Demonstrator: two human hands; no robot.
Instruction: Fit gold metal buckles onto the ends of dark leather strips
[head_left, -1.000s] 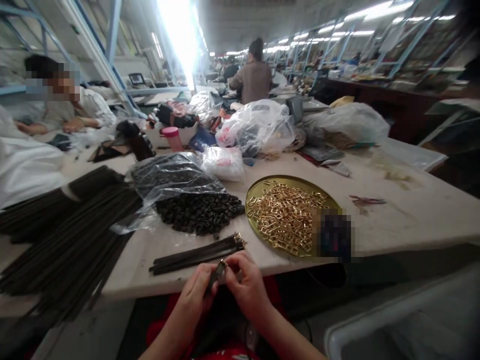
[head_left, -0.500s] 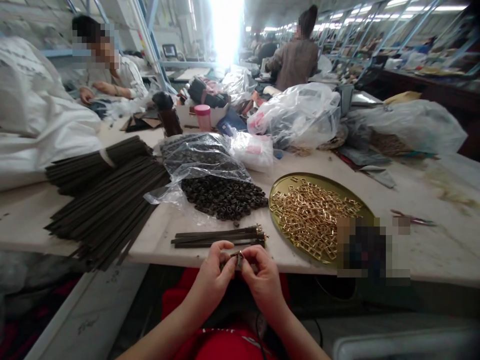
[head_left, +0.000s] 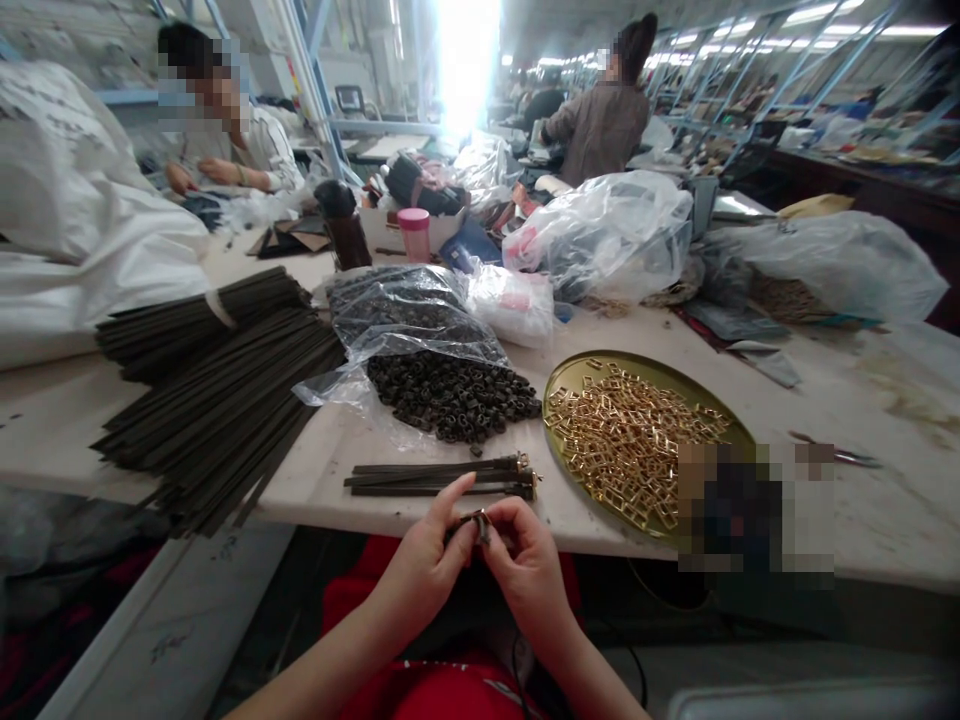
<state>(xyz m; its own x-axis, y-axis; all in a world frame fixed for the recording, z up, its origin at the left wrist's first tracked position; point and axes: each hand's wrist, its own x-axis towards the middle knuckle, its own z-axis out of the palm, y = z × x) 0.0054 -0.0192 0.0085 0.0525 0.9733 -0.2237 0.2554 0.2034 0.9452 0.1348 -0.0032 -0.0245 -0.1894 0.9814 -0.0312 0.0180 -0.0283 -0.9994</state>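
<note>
My left hand [head_left: 429, 550] and my right hand [head_left: 525, 560] meet at the table's front edge, both gripping a dark strap [head_left: 481, 527] with a bit of gold metal at its end. The left index finger points up, off the strap. Just beyond my hands lie several finished-looking dark straps [head_left: 435, 478] with gold buckles at their right ends. Behind them is a heap of small black loops [head_left: 457, 395] spilling from a clear plastic bag [head_left: 405, 310]. To the right, a round gold tray [head_left: 559, 365] holds many gold buckles [head_left: 630, 430].
A large bundle of dark strips [head_left: 225, 400] lies on the left. Pliers [head_left: 847, 455] rest at the right. Plastic bags [head_left: 600, 230], a pink-lidded jar [head_left: 414, 235] and a dark bottle [head_left: 343, 225] stand behind. Two people work farther back.
My left index finger has lifted and straightened. Both hands stay together on the strap, and the view has shifted slightly.
</note>
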